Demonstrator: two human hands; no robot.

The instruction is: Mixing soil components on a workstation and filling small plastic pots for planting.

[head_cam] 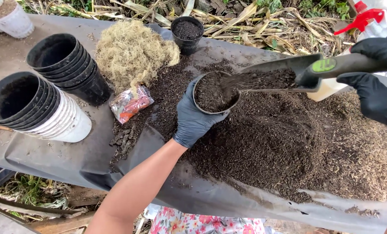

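**Soil going from scoop into a small pot**

One left hand (193,113), in a dark glove, shows at the centre of the frame, its fingers (185,93) wrapped round a small black pot (215,93) that is nearly full of dark soil. One right hand (377,73), also gloved in black, sits at the right edge, fingers closed on the handle of a dark scoop (288,73); the hand is partly cut off by the frame. The scoop's mouth rests at the pot's rim, tilted so that soil is sliding in.

Counted around them: one broad heap of soil (271,143) spread over a grey plastic sheet (50,151) covering the tabletop; two stacks of empty pots lying on their sides at the left, one all black (70,65), one black pots nested in white ones (37,108). How many pots each stack holds is hard to make out. One second filled black pot (187,34) stands at the top centre. One clump of pale dry fibre (133,52) lies beside it, and one small crumpled packet (130,103) just below the clump.

At the upper right, a spray bottle with a red trigger (360,17) is largely hidden behind the right hand. At the upper left, a white pot (11,19) is cut off by the frame edge.
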